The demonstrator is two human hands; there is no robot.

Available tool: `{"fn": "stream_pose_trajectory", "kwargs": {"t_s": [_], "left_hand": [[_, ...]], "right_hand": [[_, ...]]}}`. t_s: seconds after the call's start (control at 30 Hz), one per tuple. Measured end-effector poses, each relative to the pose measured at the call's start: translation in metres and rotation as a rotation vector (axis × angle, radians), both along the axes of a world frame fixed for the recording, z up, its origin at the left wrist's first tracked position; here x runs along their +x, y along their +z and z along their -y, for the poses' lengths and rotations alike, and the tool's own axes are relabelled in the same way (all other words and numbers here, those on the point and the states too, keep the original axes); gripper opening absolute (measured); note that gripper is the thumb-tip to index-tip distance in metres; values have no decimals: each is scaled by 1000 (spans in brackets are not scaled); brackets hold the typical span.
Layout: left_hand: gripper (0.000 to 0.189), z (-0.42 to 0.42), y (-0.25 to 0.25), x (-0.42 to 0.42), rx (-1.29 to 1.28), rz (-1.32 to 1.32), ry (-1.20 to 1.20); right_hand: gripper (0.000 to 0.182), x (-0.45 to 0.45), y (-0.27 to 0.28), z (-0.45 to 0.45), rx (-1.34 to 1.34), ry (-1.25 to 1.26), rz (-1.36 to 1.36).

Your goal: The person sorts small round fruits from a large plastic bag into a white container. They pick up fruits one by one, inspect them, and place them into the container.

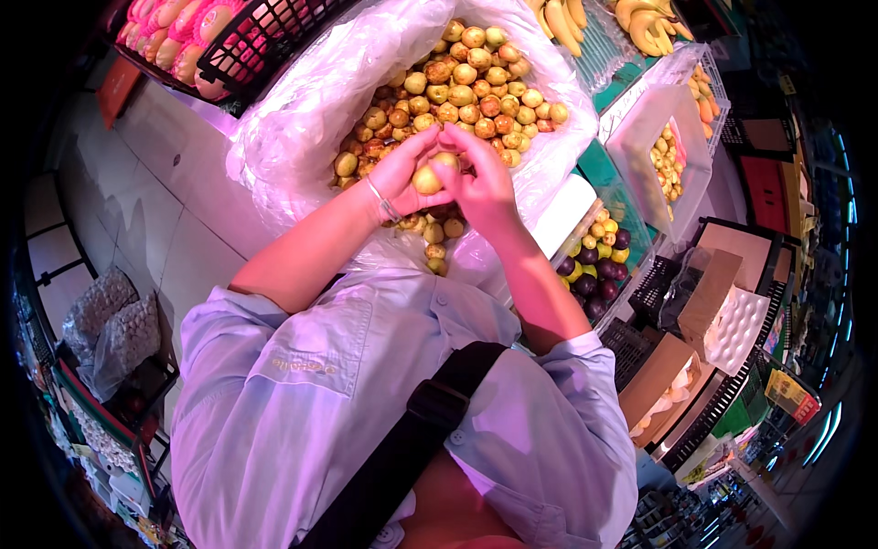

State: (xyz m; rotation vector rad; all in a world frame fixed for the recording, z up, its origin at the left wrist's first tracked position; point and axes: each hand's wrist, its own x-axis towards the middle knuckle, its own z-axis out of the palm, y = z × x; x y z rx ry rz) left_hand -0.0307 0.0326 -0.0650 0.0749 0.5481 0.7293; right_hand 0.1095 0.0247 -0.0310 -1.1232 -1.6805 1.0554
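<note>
Many yellow-green and brown jujubes (461, 95) lie heaped in a clear plastic liner (295, 130) in front of me. My left hand (405, 171), with a bracelet at its wrist, is cupped over the heap and holds jujubes (426, 180) on its palm and fingers. From the other side my right hand (482, 180) meets it; the fingertips of both hands come together above the heap. The right thumb and fingers bend around a jujube (446, 160) between the hands. How many jujubes lie under the fingers is hidden.
A black plastic crate (254, 51) of fruit in pink foam nets stands at the upper left. Bananas (562, 24) lie at the top right. Beside the liner are a white bin (693, 137) of small fruit and a clear box of dark plums (607, 278). Cardboard boxes (710, 302) stand farther right.
</note>
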Motion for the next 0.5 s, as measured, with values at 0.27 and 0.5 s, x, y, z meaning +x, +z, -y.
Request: {"fn": "stream_pose_trajectory", "kwargs": {"t_s": [0.27,0.5], "left_hand": [[13,-5,3,-3,30,-82,9],[20,-1,10,1,68,-316,78]], "right_hand": [[36,-9,-48,-79,303,-369,765],[34,1,-31,-65,-358,-197,-292]]}}
